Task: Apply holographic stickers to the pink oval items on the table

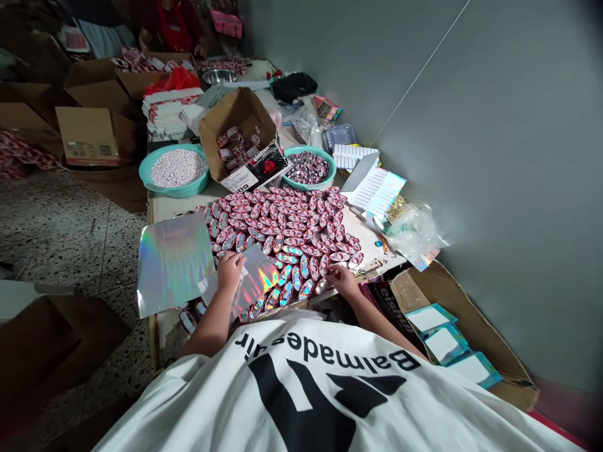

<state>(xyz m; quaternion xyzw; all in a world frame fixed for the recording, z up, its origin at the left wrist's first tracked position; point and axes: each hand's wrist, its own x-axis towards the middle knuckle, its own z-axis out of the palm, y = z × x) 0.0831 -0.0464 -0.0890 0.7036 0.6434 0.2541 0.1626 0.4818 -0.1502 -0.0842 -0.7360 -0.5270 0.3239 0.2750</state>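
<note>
Many small packs with shiny pink and silver oval tops (292,223) stand crowded together on the table. My left hand (230,271) is closed at the upper edge of a clear, rainbow-shining sticker sheet (260,276), which lies over some of the packs. Left of it is a larger silver holographic sheet (175,262), overhanging the table's side. My right hand (343,280) is at the near right corner of the packs, its fingers bent and pinched beside an oval top. Whatever those fingertips hold is too small to make out.
Behind the packs stand a turquoise basin of white pieces (178,168), an open carton (242,135) and a basin of shiny discs (311,168). Papers (372,188) and plastic bags (412,229) lie by the wall. A low carton (494,351) sits right; a person (172,28) stands far back.
</note>
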